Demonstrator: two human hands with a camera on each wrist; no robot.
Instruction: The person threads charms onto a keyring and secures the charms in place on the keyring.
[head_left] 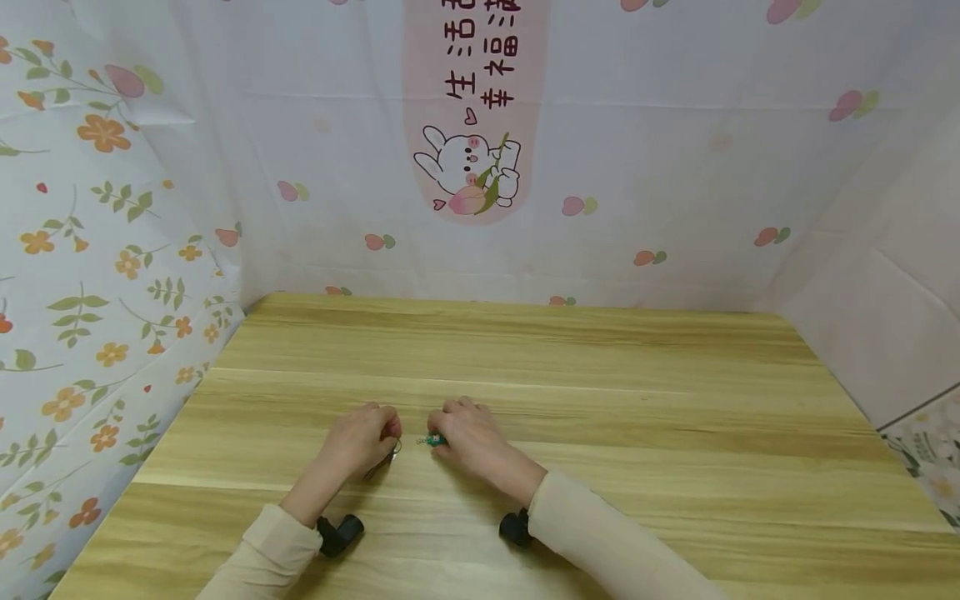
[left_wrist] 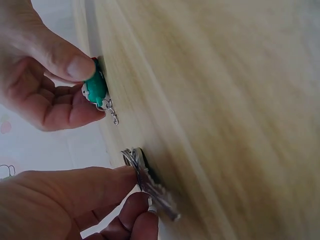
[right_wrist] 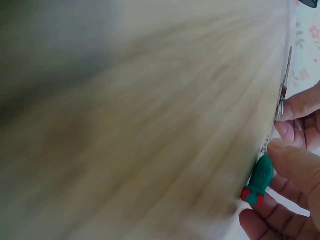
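Note:
My left hand (head_left: 358,438) pinches a metal key ring (left_wrist: 131,158) between thumb and fingers. Keys (left_wrist: 159,196) hang from that ring, low over the wooden table. To its right, my right hand (head_left: 474,440) grips a small green figure charm (right_wrist: 261,176) with red parts at one end. A short silver chain (left_wrist: 113,114) sticks out of the charm on the side facing the key ring. The two hands are a short way apart, and the chain and ring do not touch. Part of the charm is hidden by my right fingers.
The wood-grain table (head_left: 570,367) spreads around both hands. Behind it hangs a white printed cloth (head_left: 337,167), with a floral cloth (head_left: 112,275) along the left. Black camera mounts (head_left: 341,535) sit at both wrists.

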